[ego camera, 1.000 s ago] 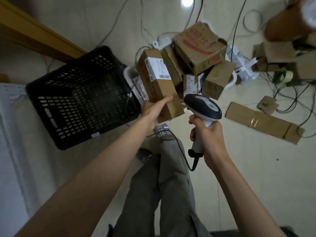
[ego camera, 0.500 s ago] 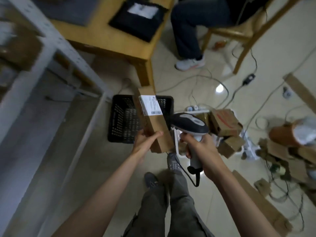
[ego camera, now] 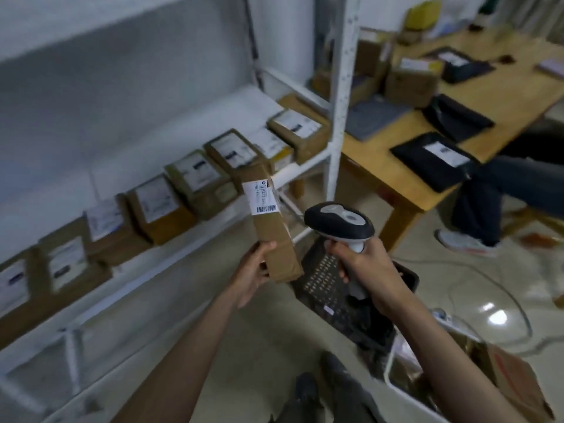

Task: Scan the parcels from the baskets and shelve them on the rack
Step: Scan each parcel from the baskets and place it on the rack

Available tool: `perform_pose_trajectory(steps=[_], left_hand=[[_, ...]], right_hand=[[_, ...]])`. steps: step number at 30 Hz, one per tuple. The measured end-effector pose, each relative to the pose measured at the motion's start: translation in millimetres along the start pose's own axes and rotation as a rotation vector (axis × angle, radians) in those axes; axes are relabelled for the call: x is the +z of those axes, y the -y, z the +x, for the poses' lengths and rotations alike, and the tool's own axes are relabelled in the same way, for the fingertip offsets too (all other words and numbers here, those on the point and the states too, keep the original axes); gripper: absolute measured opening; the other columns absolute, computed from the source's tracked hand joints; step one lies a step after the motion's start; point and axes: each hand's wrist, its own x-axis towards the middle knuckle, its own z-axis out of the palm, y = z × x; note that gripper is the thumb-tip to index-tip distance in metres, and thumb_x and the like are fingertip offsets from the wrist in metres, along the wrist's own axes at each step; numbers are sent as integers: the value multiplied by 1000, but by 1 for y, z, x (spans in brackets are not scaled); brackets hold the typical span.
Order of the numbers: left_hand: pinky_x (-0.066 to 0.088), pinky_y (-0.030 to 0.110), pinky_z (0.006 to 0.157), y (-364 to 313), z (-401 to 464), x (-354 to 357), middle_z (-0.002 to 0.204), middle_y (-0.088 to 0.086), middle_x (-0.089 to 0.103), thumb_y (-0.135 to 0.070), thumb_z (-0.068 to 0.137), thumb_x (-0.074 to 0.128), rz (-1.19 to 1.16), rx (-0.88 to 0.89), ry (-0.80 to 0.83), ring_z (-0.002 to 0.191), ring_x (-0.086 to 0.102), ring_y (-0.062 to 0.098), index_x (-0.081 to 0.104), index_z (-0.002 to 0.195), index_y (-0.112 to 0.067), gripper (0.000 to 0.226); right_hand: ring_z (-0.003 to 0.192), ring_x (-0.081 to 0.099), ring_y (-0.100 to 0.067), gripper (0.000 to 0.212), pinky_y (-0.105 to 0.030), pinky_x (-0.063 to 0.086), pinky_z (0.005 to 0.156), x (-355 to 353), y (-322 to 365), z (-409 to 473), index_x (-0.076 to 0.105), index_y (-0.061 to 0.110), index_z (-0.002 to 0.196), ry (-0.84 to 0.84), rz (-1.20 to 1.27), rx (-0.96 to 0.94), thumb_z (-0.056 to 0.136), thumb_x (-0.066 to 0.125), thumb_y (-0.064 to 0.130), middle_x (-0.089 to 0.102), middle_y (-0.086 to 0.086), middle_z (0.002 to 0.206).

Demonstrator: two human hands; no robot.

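Note:
My left hand (ego camera: 251, 271) grips the lower end of a long brown cardboard parcel (ego camera: 270, 227), held upright with its white barcode label facing me. My right hand (ego camera: 364, 268) grips the handle of a black and grey barcode scanner (ego camera: 338, 222), just right of the parcel. In front of the parcel stands the white metal rack (ego camera: 343, 87); its shelf carries a row of several labelled brown parcels (ego camera: 158, 206). A black basket (ego camera: 409, 277) sits on the floor under my right hand. A white basket (ego camera: 396, 383) with brown parcels is at the lower right.
A wooden table (ego camera: 412, 178) to the right holds black mailer bags and boxes. A seated person's legs and white shoe (ego camera: 464, 239) are beside it. Cables run across the floor at the right. My own legs and shoes are at the bottom.
My view has swung up from the floor baskets to the rack. Both hands carried the parcel and scanner along, still side by side, and the parcel now stands before the shelf.

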Motion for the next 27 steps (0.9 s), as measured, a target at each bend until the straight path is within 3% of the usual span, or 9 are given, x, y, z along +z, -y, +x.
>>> perform_pose_trajectory(steps=[2,4,7,11,15,18,22,27], left_hand=[[46,54,108,-13,-9,-18,135,12,63,-44,87,68,-104,22,-22,125,60,32,47,143,-22,63],[48,55,106,-26,-19,-31,137,16,62,-39,88,67,-240,63,-60,126,59,35,46,145,-17,65],[57,47,92,-42,-33,-46,134,17,64,-37,90,57,-361,182,-79,118,65,32,62,134,-14,51],[50,57,100,-56,-45,-58,128,18,68,-34,94,48,-397,257,-160,111,67,33,69,128,-13,45],[59,40,81,-72,-57,-62,121,12,72,-37,90,52,-418,293,-184,104,71,26,70,126,-14,46],[58,31,71,-84,-68,-68,108,10,75,-40,84,56,-430,254,-187,89,74,22,66,125,-11,52],[56,30,66,-95,-80,-79,104,13,75,-41,81,56,-414,237,-177,83,72,24,80,105,-14,43],[57,32,66,-105,-93,-87,102,14,75,-46,64,70,-332,199,-179,81,73,26,81,101,-15,50]], right_hand=[[52,53,-22,12,-32,47,56,14,18,9,67,17,82,62,-11,-51,95,66,15,58,-4,55],[52,52,-23,11,-32,47,56,25,34,18,66,17,84,118,-24,-97,95,66,14,57,-5,54],[50,51,-22,7,-31,47,55,35,48,27,66,12,88,193,-29,-143,95,66,14,57,-9,55],[49,52,-24,11,-34,46,55,40,62,39,68,2,87,245,-34,-178,94,67,11,60,-17,59],[51,54,-26,8,-38,48,57,40,75,49,68,5,90,324,-65,-259,94,68,13,64,-30,73],[50,55,-21,12,-32,49,56,37,80,54,69,7,90,380,-112,-301,94,70,18,63,-20,61],[46,54,-14,6,-24,46,51,36,90,58,67,15,90,442,-141,-349,94,72,17,60,-4,52],[43,52,-3,15,-18,40,46,40,107,65,63,24,86,500,-259,-470,93,72,15,60,8,50]])
